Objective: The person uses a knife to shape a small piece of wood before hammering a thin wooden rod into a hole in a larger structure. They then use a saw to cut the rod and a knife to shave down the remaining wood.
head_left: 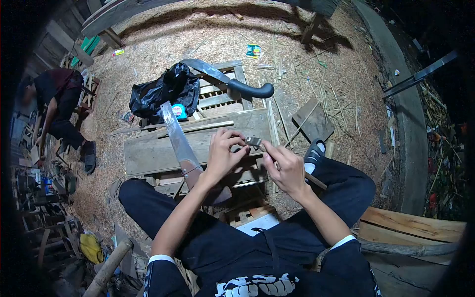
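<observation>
My right hand (286,171) is closed round a small hammer (254,141), its metal head showing past the fingers and its wooden handle sticking out below the palm. My left hand (225,154) is close beside the hammer head, thumb and fingers pinched together; whatever lies between them is too small to make out. Both hands are over a low wooden bench (148,151). A handsaw (180,138) lies across the bench near my left forearm. Beyond it, a large curved blade with a black handle (250,88) rests on the slats.
A black plastic bag (168,91) and a blue tape measure (178,111) sit at the bench's far left. Wood shavings and sticks cover the ground. Another person (62,106) bends over at the left. Thick planks (410,230) lie at the right, and a round pole (109,267) at lower left.
</observation>
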`<control>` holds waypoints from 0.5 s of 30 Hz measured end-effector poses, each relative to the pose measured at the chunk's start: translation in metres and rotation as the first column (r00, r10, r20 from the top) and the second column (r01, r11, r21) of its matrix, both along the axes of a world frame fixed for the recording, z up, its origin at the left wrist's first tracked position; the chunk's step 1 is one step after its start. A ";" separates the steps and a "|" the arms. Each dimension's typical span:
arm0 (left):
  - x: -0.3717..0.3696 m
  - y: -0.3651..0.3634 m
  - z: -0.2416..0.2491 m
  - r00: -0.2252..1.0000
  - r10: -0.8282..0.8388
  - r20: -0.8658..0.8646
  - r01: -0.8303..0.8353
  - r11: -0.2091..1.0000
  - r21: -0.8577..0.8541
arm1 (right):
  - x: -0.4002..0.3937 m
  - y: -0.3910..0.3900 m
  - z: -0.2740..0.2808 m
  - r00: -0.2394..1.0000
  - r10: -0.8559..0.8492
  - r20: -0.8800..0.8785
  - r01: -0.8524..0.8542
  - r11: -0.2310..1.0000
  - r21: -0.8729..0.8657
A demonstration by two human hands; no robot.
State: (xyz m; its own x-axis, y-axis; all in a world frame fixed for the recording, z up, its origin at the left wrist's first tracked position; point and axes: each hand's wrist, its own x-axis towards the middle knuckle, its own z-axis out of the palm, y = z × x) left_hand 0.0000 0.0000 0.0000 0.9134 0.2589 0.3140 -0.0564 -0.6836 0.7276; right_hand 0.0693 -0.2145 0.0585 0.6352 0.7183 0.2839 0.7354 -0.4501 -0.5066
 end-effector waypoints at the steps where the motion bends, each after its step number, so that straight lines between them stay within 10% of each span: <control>1: 0.000 -0.002 0.001 1.000 0.007 0.006 -0.007 1.000 -0.002 | 0.000 -0.001 0.000 1.000 -0.019 -0.005 0.019 0.997 0.068; 15: 0.007 -0.021 -0.007 1.000 0.003 0.023 -0.002 0.997 -0.073 | 0.004 -0.018 0.006 1.000 -0.020 0.020 0.020 1.000 0.000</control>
